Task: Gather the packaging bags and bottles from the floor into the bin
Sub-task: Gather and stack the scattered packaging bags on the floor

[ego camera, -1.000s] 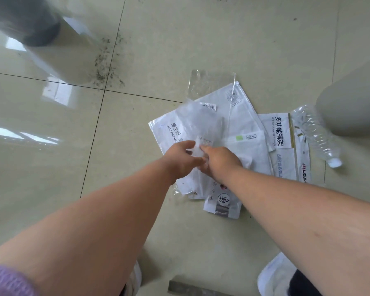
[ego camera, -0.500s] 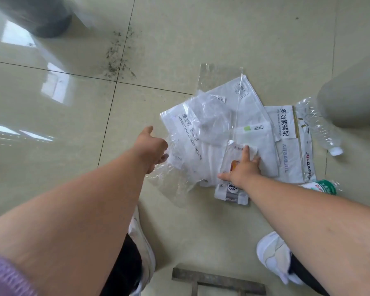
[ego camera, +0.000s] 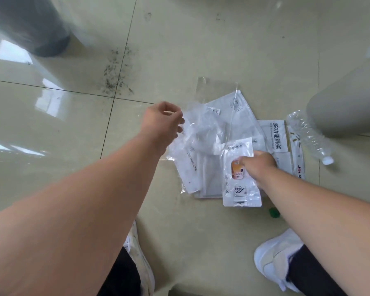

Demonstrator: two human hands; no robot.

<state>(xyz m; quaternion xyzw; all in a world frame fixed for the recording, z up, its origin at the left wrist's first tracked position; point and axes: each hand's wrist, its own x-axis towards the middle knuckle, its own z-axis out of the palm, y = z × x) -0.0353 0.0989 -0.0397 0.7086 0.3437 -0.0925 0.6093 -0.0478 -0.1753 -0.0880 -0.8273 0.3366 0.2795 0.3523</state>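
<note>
A pile of white and clear packaging bags (ego camera: 229, 124) lies on the tiled floor. My left hand (ego camera: 162, 122) is closed on a crumpled clear plastic bag (ego camera: 190, 133) at the pile's left side, raised a little off the floor. My right hand (ego camera: 259, 165) grips a small white packet with an orange label (ego camera: 238, 174) lifted over the pile's near edge. An empty clear plastic bottle (ego camera: 308, 135) lies on the floor right of the bags. A green bottle cap (ego camera: 273, 212) peeks out under my right forearm. The dark bin (ego camera: 28, 24) stands at the top left.
A grey rounded object (ego camera: 346, 103) stands at the right, next to the bottle. Dark dirt specks (ego camera: 115, 77) lie on the tiles near the bin. My white shoes (ego camera: 273, 257) are at the bottom, and a dark metal piece sits at the bottom edge.
My left hand has lifted the clear bag and moved up and left of the pile. My right hand has closed on the small orange-labelled packet and raised it.
</note>
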